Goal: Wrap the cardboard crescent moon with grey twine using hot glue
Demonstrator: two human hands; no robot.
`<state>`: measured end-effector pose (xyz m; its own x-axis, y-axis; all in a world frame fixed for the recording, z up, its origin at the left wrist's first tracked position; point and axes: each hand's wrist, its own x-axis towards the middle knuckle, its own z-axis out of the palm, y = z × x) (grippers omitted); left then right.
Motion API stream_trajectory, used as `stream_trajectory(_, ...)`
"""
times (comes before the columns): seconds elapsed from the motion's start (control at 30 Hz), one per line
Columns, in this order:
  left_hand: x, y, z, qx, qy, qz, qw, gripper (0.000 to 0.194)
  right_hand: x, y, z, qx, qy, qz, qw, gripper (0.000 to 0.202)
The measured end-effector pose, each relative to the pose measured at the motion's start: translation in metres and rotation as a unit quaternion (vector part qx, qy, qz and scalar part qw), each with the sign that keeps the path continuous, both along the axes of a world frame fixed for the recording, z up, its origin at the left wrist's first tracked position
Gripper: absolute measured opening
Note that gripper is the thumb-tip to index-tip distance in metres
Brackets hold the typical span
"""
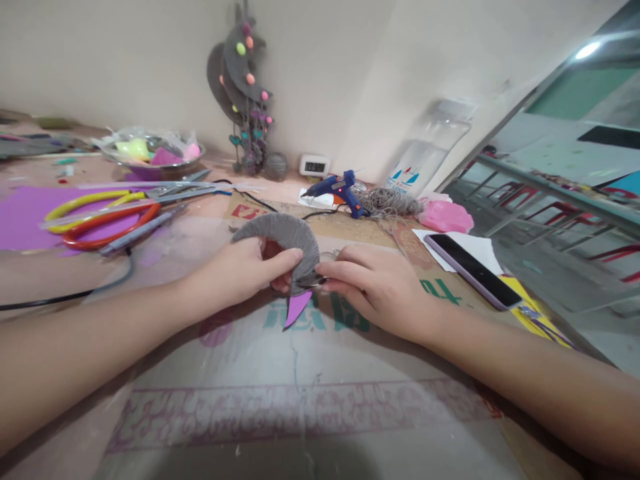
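Note:
A crescent moon shape (287, 233) wrapped in grey yarn is held up over the table, with its lower tip (299, 310) bare and purple. My left hand (253, 267) grips the inner curve, thumb laid across the front. At the crescent's lower right edge, my right hand (377, 283) is closed in a pinch. Grey yarn (329, 254) loops out between that hand and the crescent. Something small and dark also shows at its fingertips; blur hides what it is.
Scissors with yellow and red handles (107, 217) lie left on purple foam sheet (23, 217). Behind stand a blue glue gun (337, 190), a yarn heap (393, 202), a bottle (427, 150) and a small clock (315, 165). A phone (473, 270) lies right. Finished moons (243, 73) hang at the wall.

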<state>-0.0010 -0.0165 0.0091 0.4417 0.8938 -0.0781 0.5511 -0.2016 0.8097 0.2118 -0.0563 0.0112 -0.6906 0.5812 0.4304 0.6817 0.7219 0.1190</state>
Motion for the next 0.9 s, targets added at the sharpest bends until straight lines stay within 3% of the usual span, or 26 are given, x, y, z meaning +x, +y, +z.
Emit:
stream_trajectory(0.27, 0.0008, -0.0011, 0.0021, -0.011, -0.006, -0.002, 1.0, 0.039, 0.0029, 0.0026, -0.0029, -0.019, 0.014, 0.015, 1.0, 0.023)
stream_trajectory(0.53, 0.0002, -0.0007, 0.0015, 0.003, -0.012, -0.01, 1.0, 0.036, 0.0061, 0.0046, -0.0006, 0.027, -0.037, 0.012, 0.999, 0.025)
stream_trajectory(0.9, -0.0009, 0.0, 0.0002, -0.007, -0.051, -0.036, 0.998, 0.039, 0.006, 0.0058, -0.0013, -0.003, 0.033, 0.046, 0.998, 0.021)
